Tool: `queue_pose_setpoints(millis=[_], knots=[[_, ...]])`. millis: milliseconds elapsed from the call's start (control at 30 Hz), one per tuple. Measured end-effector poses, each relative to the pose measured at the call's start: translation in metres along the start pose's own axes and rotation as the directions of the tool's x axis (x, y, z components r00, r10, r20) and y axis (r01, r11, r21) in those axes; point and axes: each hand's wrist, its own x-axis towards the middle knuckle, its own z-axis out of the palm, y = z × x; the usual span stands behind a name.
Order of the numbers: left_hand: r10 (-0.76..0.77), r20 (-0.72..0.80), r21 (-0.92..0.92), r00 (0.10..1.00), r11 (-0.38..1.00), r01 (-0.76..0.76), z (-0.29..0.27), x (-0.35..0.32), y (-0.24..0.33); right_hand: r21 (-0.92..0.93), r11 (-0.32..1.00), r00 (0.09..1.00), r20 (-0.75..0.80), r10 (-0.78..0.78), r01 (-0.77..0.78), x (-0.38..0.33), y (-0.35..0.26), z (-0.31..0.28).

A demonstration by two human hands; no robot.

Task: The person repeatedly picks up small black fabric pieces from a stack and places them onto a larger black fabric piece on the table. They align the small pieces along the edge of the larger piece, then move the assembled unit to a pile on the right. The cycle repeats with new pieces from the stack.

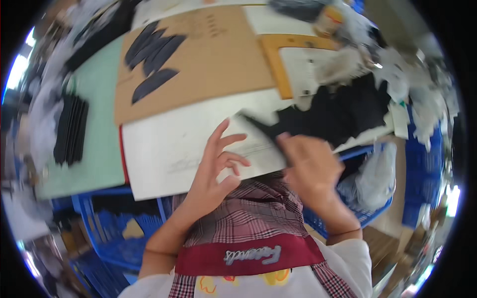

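Observation:
My left hand [214, 171] hovers over the near edge of the white board [159, 149], palm turned right and fingers spread, holding nothing. My right hand [312, 166], smeared by motion, pinches a narrow black fabric-like piece [258, 126] that slants up and left over the board. A heap of black pieces with jagged edges [343, 109] lies just beyond the right hand. Farther off, several dark leaf-shaped pieces [156, 49] rest overlapping on a brown cardboard sheet [223, 54].
A stack of black strips [72, 130] sits on the green surface [102, 109] at the left. Beyond the black heap is an orange-yellow square-cornered frame [278, 64]. Blue crates [119, 238] stand below the table edge, one with a clear plastic bag [375, 176] at the right.

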Motion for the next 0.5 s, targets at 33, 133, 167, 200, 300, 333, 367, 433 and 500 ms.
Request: queue_pose_setpoints(millis=[33, 133, 167, 200, 300, 333, 367, 433, 500], knots=[[-0.004, -0.053, -0.083, 0.999, 0.997, 0.0, -0.001, -0.003, 0.002, 0.144, 0.968, 0.974, -0.125, -0.188, 0.205, -0.002, -0.017, 0.035], [-0.002, -0.351, 0.248, 0.936, 0.964, 0.095, -0.035, -0.015, -0.013, 0.364, 0.876, 0.948, -0.09, -0.306, 0.317, 0.013, -0.071, 0.074], [0.034, -0.41, 0.359, 0.912, 0.924, 0.127, -0.047, -0.022, -0.02, 0.422, 0.856, 0.952, -0.078, -0.295, 0.3, 0.017, -0.081, 0.079], [0.09, -0.489, 0.38, 0.868, 0.917, 0.119, -0.046, -0.028, -0.013, 0.488, 0.815, 0.948, -0.1, -0.303, 0.312, 0.025, -0.082, 0.078], [0.368, -0.483, 0.712, 0.795, 0.694, 0.111, -0.062, -0.037, -0.02, 0.558, 0.751, 0.936, -0.208, -0.285, 0.353, 0.073, -0.076, 0.076], [0.36, -0.501, 0.742, 0.787, 0.646, 0.177, -0.065, -0.037, -0.022, 0.456, 0.795, 0.912, -0.282, -0.296, 0.4, 0.095, -0.079, 0.084], [0.372, -0.529, 0.733, 0.763, 0.654, 0.189, -0.065, -0.038, -0.023, 0.406, 0.813, 0.905, -0.261, -0.335, 0.418, 0.117, -0.083, 0.09], [0.382, -0.56, 0.713, 0.735, 0.674, 0.193, -0.062, -0.033, -0.024, 0.315, 0.803, 0.857, -0.287, -0.428, 0.507, 0.163, -0.1, 0.116], [0.416, -0.595, 0.721, 0.687, 0.655, 0.228, -0.062, -0.031, -0.021, 0.244, 0.813, 0.838, -0.304, -0.454, 0.529, 0.191, -0.122, 0.151]])
